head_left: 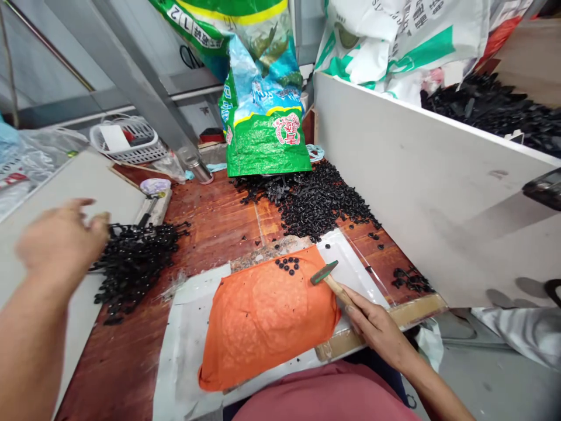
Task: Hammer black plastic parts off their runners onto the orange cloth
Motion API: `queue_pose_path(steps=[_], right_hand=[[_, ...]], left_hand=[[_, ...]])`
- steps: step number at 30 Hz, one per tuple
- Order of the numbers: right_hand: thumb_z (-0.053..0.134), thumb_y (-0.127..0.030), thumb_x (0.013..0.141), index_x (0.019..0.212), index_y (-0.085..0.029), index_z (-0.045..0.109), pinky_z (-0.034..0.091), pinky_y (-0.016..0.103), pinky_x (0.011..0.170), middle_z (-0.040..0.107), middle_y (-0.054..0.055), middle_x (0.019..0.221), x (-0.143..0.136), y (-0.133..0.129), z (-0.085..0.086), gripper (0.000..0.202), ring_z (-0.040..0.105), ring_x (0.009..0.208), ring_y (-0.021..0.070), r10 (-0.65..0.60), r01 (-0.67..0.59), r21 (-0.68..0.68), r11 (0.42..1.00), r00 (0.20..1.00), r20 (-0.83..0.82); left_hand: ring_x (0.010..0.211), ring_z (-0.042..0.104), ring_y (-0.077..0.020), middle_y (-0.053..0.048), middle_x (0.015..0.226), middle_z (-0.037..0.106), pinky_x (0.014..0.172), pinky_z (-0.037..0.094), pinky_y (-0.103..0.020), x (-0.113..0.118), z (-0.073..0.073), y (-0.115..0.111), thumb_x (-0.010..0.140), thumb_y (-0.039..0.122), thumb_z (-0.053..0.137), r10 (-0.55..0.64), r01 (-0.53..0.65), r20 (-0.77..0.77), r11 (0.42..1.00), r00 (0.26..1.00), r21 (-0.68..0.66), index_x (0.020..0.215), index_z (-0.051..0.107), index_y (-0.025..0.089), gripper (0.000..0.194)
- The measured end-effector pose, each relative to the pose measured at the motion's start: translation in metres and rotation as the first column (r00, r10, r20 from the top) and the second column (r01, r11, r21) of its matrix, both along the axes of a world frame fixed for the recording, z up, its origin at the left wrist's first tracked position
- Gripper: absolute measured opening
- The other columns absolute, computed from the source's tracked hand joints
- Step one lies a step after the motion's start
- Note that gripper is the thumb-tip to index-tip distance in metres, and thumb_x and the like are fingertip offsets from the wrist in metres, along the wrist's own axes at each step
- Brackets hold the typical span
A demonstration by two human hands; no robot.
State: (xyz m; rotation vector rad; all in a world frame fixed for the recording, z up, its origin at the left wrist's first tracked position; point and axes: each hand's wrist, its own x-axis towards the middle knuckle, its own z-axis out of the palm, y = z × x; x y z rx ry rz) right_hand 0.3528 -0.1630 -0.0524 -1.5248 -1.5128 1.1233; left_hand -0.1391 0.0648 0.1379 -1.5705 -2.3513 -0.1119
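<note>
My right hand point(372, 318) is wrapped round the wooden handle of a small hammer point(325, 272) with a green-edged metal head. The hammer head hovers over or rests on the right part of an orange cloth-covered pad point(267, 316); I cannot tell which. Toward the pad's far edge sits a little cluster of round black plastic pieces point(288, 266). At the left, my left hand point(65, 237), slightly blurred, is at a heap of black plastic parts on branching stems point(135, 269). Its thumb and forefinger are apart, with nothing visible between them.
Behind the pad lies a large pile of small black pieces point(322, 202), beneath a green bag point(267, 140). A white panel point(394, 164) walls off the right side. Farther back stand a white basket point(127, 140) and a metal flask point(196, 165).
</note>
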Motion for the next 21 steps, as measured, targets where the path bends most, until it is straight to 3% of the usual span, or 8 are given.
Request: queue_pose_path(steps=[2, 4, 7, 9, 12, 16, 18, 21], right_hand=[[0.047, -0.048, 0.104, 0.153, -0.031, 0.050, 0.055, 0.047, 0.102, 0.065, 0.003, 0.142, 0.000, 0.002, 0.001, 0.052, 0.065, 0.125, 0.0296, 0.019, -0.020, -0.020, 1.000, 1.000, -0.017], [0.046, -0.049, 0.104, 0.154, -0.030, 0.048, 0.043, 0.049, 0.114, 0.055, 0.003, 0.153, -0.001, 0.003, 0.003, 0.053, 0.055, 0.137, 0.0289, 0.041, -0.042, -0.041, 0.998, 0.999, -0.032], [0.046, -0.051, 0.104, 0.154, -0.031, 0.048, 0.030, 0.046, 0.122, 0.048, 0.001, 0.157, -0.002, 0.004, 0.006, 0.054, 0.045, 0.145, 0.0266, 0.042, -0.045, -0.064, 0.997, 0.998, -0.038], [0.045, -0.052, 0.104, 0.154, -0.034, 0.047, 0.027, 0.046, 0.123, 0.047, -0.001, 0.157, -0.002, 0.005, 0.006, 0.053, 0.042, 0.147, 0.0258, 0.042, -0.045, -0.081, 0.996, 0.998, -0.039], [0.043, -0.051, 0.104, 0.154, -0.037, 0.046, 0.023, 0.046, 0.123, 0.045, -0.004, 0.158, -0.001, 0.007, 0.005, 0.052, 0.039, 0.148, 0.0255, 0.056, -0.061, -0.087, 0.994, 0.997, -0.061], [0.043, -0.050, 0.104, 0.154, -0.042, 0.043, 0.024, 0.043, 0.123, 0.040, -0.008, 0.160, 0.001, 0.011, 0.002, 0.051, 0.037, 0.149, 0.0250, 0.090, -0.096, -0.065, 0.993, 0.992, -0.091], [0.045, -0.050, 0.103, 0.153, -0.042, 0.044, 0.026, 0.044, 0.121, 0.043, -0.008, 0.157, 0.001, 0.013, 0.000, 0.051, 0.040, 0.147, 0.0261, 0.081, -0.090, -0.079, 0.993, 0.991, -0.107], [0.047, -0.050, 0.102, 0.151, -0.042, 0.046, 0.027, 0.044, 0.120, 0.047, -0.007, 0.155, 0.001, 0.016, -0.002, 0.050, 0.043, 0.144, 0.0267, 0.058, -0.073, -0.110, 0.991, 0.990, -0.131]], left_hand=[[0.118, 0.062, -0.0276, -0.010, 0.131, 0.068, 0.099, 0.046, -0.039, 0.037, -0.025, 0.008, 0.097, 0.039, 0.044, -0.127, 0.140, 0.103, 0.981, 0.987, -0.137, 0.135, 0.058, 0.018, 0.046], [0.122, 0.060, -0.0303, -0.016, 0.131, 0.068, 0.104, 0.044, -0.040, 0.082, -0.058, 0.020, 0.094, 0.037, 0.047, -0.429, 0.498, 0.301, 0.842, 0.851, -0.207, 0.124, 0.066, 0.011, 0.044], [0.118, 0.063, -0.0260, -0.011, 0.127, 0.071, 0.104, 0.045, -0.035, 0.147, -0.103, 0.046, 0.089, 0.034, 0.055, -0.525, 0.641, 0.432, 0.746, 0.734, -0.181, 0.120, 0.069, 0.017, 0.038], [0.114, 0.064, -0.0234, -0.009, 0.125, 0.071, 0.101, 0.046, -0.032, 0.188, -0.122, 0.071, 0.090, 0.037, 0.058, -0.552, 0.679, 0.475, 0.720, 0.685, -0.142, 0.128, 0.065, 0.021, 0.042], [0.118, 0.062, -0.0256, -0.013, 0.131, 0.066, 0.100, 0.047, -0.034, 0.246, -0.135, 0.112, 0.090, 0.044, 0.062, -0.517, 0.628, 0.509, 0.776, 0.689, -0.062, 0.143, 0.051, 0.020, 0.059], [0.135, 0.047, -0.0450, -0.034, 0.147, 0.042, 0.100, 0.046, -0.050, 0.310, -0.145, 0.155, 0.083, 0.059, 0.068, -0.346, 0.405, 0.538, 0.914, 0.769, 0.009, 0.145, 0.039, 0.006, 0.086], [0.133, 0.046, -0.0494, -0.037, 0.149, 0.035, 0.096, 0.046, -0.056, 0.326, -0.152, 0.165, 0.081, 0.064, 0.069, -0.286, 0.329, 0.555, 0.944, 0.781, 0.023, 0.145, 0.036, 0.006, 0.093], [0.131, 0.048, -0.0492, -0.033, 0.148, 0.037, 0.096, 0.045, -0.059, 0.324, -0.160, 0.166, 0.083, 0.063, 0.066, -0.263, 0.289, 0.555, 0.956, 0.789, 0.042, 0.142, 0.041, 0.012, 0.082]])
